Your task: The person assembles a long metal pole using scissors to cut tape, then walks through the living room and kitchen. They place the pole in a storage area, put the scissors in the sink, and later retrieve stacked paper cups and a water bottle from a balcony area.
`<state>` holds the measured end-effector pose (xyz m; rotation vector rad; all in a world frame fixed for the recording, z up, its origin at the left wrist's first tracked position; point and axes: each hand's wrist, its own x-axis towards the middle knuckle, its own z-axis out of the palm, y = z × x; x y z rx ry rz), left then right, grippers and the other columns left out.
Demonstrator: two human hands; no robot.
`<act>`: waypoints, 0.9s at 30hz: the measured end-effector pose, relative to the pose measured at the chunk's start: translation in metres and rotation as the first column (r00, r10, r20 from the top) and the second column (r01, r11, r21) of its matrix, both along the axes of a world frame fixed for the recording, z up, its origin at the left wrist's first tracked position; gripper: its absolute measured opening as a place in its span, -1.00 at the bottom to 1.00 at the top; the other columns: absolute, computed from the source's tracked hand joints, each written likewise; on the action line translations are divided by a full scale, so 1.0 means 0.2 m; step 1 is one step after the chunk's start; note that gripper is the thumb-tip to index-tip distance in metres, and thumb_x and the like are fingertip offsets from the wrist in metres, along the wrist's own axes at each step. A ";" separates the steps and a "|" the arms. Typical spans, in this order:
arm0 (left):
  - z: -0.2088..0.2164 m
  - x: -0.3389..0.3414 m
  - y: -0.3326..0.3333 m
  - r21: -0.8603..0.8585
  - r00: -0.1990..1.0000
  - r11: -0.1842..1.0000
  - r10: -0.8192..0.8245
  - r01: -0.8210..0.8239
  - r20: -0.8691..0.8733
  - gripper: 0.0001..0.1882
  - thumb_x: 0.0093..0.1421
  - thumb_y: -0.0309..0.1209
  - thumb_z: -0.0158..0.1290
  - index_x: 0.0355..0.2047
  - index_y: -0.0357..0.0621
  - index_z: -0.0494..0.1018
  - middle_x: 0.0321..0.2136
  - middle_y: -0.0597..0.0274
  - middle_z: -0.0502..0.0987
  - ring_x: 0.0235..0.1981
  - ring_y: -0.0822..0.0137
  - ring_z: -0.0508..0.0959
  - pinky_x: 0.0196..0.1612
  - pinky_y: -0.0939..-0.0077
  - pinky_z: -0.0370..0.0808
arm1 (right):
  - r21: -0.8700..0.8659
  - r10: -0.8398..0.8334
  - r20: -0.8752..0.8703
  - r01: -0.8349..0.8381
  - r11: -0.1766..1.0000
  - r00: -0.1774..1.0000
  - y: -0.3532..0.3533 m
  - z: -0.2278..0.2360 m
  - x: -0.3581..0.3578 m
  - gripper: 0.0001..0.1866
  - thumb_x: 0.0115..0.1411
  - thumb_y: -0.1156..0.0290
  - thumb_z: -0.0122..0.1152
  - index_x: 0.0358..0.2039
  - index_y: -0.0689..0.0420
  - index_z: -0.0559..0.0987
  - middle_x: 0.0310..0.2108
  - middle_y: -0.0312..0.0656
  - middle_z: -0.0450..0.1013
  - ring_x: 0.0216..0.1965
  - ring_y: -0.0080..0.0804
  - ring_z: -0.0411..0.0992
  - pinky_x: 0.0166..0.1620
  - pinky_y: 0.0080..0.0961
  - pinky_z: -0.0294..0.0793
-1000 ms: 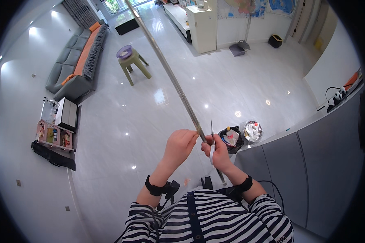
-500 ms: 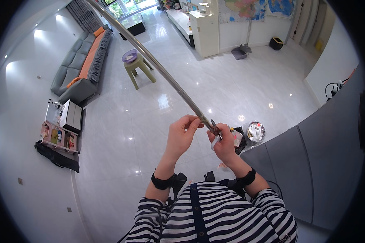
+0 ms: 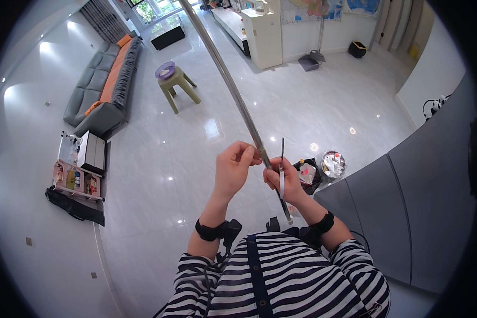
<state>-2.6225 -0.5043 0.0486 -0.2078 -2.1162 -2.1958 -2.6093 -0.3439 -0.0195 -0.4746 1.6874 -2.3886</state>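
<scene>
In the head view we see the right hand [image 3: 286, 181] closed around white-handled scissors [image 3: 282, 184], its fingers also against a long metal pole [image 3: 241, 108]. The pole slants from the top edge down between the hands, its lower end just before the striped shirt [image 3: 291, 265]. The left hand [image 3: 233, 167] has thumb and fingertips drawn together at the pole; we cannot tell whether they pinch anything. For print, we find coloured maps [image 3: 314, 9] on the far wall and packaging [image 3: 306, 174] in a black-lined bin beyond the right hand, its lettering too small for us to read.
</scene>
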 end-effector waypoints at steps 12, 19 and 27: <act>0.01 -0.02 -0.02 0.316 0.968 0.916 -0.245 0.248 -0.050 -0.80 0.30 -0.39 -0.10 -0.25 -0.31 0.38 -0.36 0.13 0.54 -0.28 0.36 0.55 -0.15 0.46 0.48 | -0.228 0.288 -0.002 -0.281 0.932 0.957 0.07 0.03 -0.04 -0.69 0.31 0.24 -0.03 -0.04 0.13 0.32 -0.52 -0.18 0.40 -0.64 -0.57 0.27 -0.55 -0.67 0.23; 0.08 0.03 0.04 -0.119 0.996 0.992 0.033 -0.042 -0.078 -0.87 0.22 -0.49 0.03 -0.28 -0.32 0.42 -0.42 0.21 0.57 -0.34 0.44 0.57 -0.28 0.59 0.49 | -0.094 0.127 0.043 -0.122 0.988 0.991 0.03 0.09 -0.02 -0.69 0.22 0.31 0.12 -0.12 0.16 0.31 -0.50 -0.17 0.41 -0.62 -0.58 0.31 -0.54 -0.68 0.28; 0.06 0.04 0.07 -0.085 0.992 0.993 0.076 -0.084 -0.096 -0.86 0.24 -0.47 0.01 -0.33 -0.34 0.42 -0.42 0.15 0.58 -0.36 0.44 0.59 -0.31 0.59 0.53 | 0.028 -0.253 0.006 0.253 0.967 0.967 -0.06 0.13 -0.01 -0.85 0.20 0.48 0.14 -0.36 0.18 0.34 -0.52 -0.23 0.43 -0.58 -0.58 0.41 -0.50 -0.66 0.41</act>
